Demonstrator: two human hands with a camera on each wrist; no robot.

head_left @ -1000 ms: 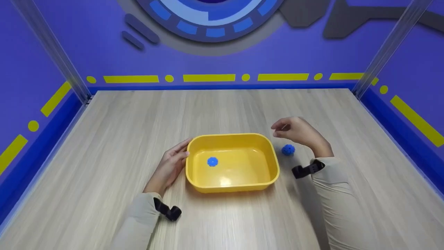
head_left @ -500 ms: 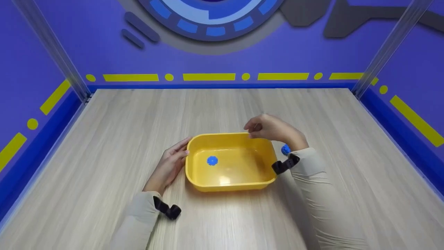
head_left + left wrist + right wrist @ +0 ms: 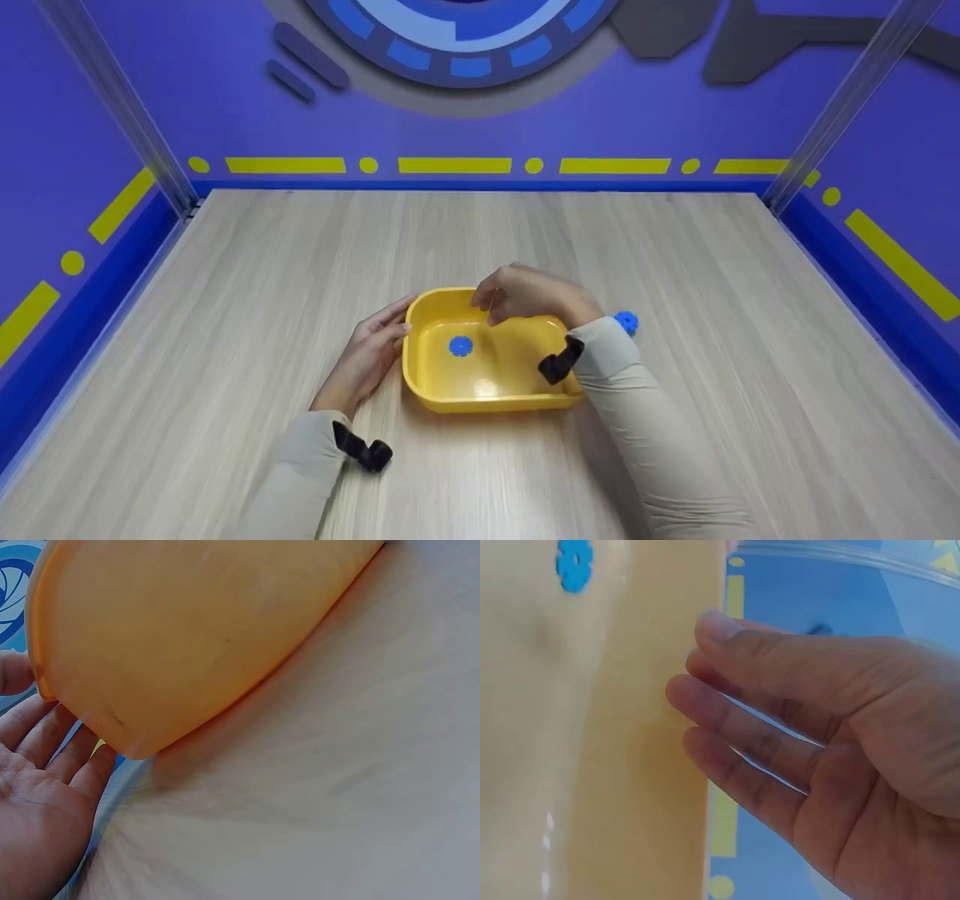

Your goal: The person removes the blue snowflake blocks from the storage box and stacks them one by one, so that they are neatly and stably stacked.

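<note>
A yellow plastic tub [image 3: 491, 405] stands on the table with a flat, flower-shaped blue disc [image 3: 460, 346] lying on its floor. At its left end my left hand [image 3: 364, 356] holds the rim, thumb over the edge and fingers against the outer wall [image 3: 187, 637]. Over the tub, near its back wall, hovers my right hand [image 3: 529, 292]. Its fingers are loosely bent, and the right wrist view shows nothing between thumb and fingers [image 3: 727, 720]. Another blue notched piece [image 3: 627, 322], partly covered by my right sleeve, lies on the table just right of the tub.
The wood-grain table [image 3: 300, 247] extends around the tub on all sides. Blue-purple panels with yellow markings [image 3: 454, 165] close off the back and both sides. A black wrist camera [image 3: 559, 364] hangs from my right wrist over the tub's right part.
My right hand has moved left from beside the tub to above it, its forearm now crossing the tub's right end. My left hand, the tub and the disc inside have stayed in place.
</note>
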